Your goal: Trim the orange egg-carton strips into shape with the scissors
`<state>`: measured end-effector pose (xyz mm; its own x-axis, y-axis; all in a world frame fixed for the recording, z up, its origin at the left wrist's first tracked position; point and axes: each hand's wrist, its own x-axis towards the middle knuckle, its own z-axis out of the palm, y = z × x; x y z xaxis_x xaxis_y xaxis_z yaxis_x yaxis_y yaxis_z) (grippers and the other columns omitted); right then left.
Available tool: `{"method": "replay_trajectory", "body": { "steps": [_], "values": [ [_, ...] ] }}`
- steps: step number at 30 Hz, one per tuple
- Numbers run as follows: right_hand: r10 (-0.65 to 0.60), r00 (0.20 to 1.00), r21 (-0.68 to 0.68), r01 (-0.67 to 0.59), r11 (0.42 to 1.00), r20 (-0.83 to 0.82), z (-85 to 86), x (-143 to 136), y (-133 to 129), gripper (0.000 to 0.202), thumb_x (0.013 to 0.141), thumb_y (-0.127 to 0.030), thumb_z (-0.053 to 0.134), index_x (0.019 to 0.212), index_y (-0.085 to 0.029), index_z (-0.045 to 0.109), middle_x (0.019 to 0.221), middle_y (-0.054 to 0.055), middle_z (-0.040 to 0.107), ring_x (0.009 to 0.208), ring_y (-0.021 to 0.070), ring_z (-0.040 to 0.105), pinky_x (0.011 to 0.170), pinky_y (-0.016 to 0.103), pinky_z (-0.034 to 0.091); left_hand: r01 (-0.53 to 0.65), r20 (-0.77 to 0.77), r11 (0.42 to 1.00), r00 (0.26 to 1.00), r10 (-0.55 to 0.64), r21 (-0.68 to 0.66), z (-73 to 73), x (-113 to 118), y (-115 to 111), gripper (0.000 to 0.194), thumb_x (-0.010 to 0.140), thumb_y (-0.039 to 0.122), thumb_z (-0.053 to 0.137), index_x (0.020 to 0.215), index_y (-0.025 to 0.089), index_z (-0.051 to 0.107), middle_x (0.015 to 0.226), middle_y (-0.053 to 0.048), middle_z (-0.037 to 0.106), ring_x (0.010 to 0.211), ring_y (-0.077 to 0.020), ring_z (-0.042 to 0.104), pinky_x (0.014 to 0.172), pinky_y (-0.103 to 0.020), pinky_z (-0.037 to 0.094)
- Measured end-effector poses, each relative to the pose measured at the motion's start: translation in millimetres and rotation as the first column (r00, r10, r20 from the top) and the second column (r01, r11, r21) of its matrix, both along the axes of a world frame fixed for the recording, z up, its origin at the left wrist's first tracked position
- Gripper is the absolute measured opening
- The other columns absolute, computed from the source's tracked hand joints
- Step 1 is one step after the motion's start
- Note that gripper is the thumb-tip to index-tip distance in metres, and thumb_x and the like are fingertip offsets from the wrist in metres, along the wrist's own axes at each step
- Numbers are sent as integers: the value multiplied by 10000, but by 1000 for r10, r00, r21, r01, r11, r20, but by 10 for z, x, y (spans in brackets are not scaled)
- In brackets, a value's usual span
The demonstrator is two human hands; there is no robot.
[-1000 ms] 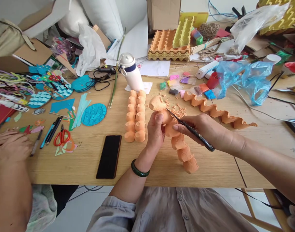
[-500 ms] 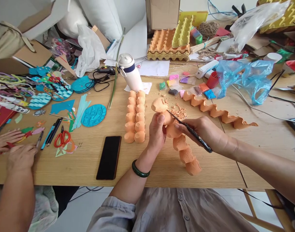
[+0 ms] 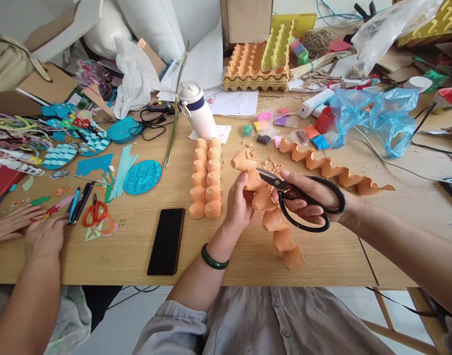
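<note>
My left hand [image 3: 240,201] pinches an orange strip of egg-carton cups [image 3: 273,220] near its upper end. The strip slants down to the right toward the table's front edge. Black-handled scissors [image 3: 303,197] are in my right hand [image 3: 307,199], turned so both handle loops show. Their blades lie against the strip, close to my left fingers; whether they bite into it I cannot tell. Orange paper scraps [image 3: 272,165] lie just behind the strip. Two trimmed rows of orange cups [image 3: 205,180] stand to the left, and a jagged orange offcut [image 3: 336,167] lies to the right.
A dark phone [image 3: 166,241] lies left of my forearm. Behind the cups stands a white bottle [image 3: 197,109]. Stacked egg trays [image 3: 244,66] sit at the back, blue plastic bags [image 3: 377,118] at the right. At the left, a co-worker's hands [image 3: 44,234] rest near red-handled scissors [image 3: 94,212].
My right hand has rolled over, so the scissors turned from edge-on to showing both loops. My left hand keeps its hold on the strip. The co-worker's nearer hand shifted right.
</note>
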<state>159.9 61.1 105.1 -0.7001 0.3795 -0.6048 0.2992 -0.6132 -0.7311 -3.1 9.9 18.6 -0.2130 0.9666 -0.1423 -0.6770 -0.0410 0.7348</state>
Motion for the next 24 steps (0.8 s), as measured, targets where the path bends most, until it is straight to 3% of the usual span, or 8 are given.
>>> {"method": "replay_trajectory", "body": {
  "steps": [2,6,8,13,16,18,20,24],
  "values": [
    [-12,999,-7,12,1000,32,1,-14,-1,599,1056,-696,357,879,-187,618,515,-101,344,308,46,202,257,182,279,0,20,1000,1000,1,-11,-19,-2,8,341,925,486,672,1083,188,724,1135,-83,793,1268,-286,694,1049,-386,569],
    [-90,984,343,33,939,151,58,-13,-65,574,933,-754,599,827,-189,593,511,-63,446,314,77,388,276,212,336,-7,10,1000,1000,7,-14,-56,-19,18,336,914,475,682,1091,191,714,1157,-82,783,1244,-271,702,1044,-367,559],
    [-95,976,431,1,903,196,92,-1,-73,602,879,-788,642,814,-192,587,511,-49,468,338,99,448,296,230,368,-8,-3,1000,1000,8,7,-63,-29,19,308,925,469,674,1075,201,706,1184,-89,776,1262,-273,693,1043,-372,560],
    [-38,988,423,-28,906,147,112,25,2,691,827,-881,594,837,-190,602,616,-16,546,455,127,578,417,257,506,0,-2,1000,1000,0,8,-39,-21,17,330,928,486,672,1098,205,698,1234,-102,763,1311,-285,669,1058,-393,557],
    [-16,986,418,-55,907,164,124,8,15,714,845,-908,529,823,-196,581,593,-8,549,441,141,575,404,272,475,-5,3,1000,1000,6,-8,-9,-3,18,348,934,487,662,1129,202,710,1254,-106,765,1328,-295,661,1050,-402,568],
    [-33,974,477,-81,875,226,137,-16,4,694,882,-892,497,801,-205,557,562,-12,529,424,142,549,404,278,442,-22,11,999,1000,22,-31,10,-4,22,313,955,470,629,1100,212,730,1235,-100,781,1334,-292,659,1037,-393,579],
    [-65,948,611,-147,778,310,129,-35,0,641,922,-839,515,767,-217,530,555,-14,524,437,139,536,433,278,417,-36,35,998,999,38,-54,23,-24,31,297,972,461,594,1043,217,749,1173,-93,801,1326,-291,666,1025,-389,587],
    [-161,889,839,-326,435,429,-19,-58,63,413,974,-616,614,905,-209,631,630,-5,605,538,152,562,536,278,374,-8,109,998,994,15,-68,26,-90,55,352,970,496,569,982,201,761,1022,-92,809,1248,-305,707,1006,-410,589]
  ]
}}
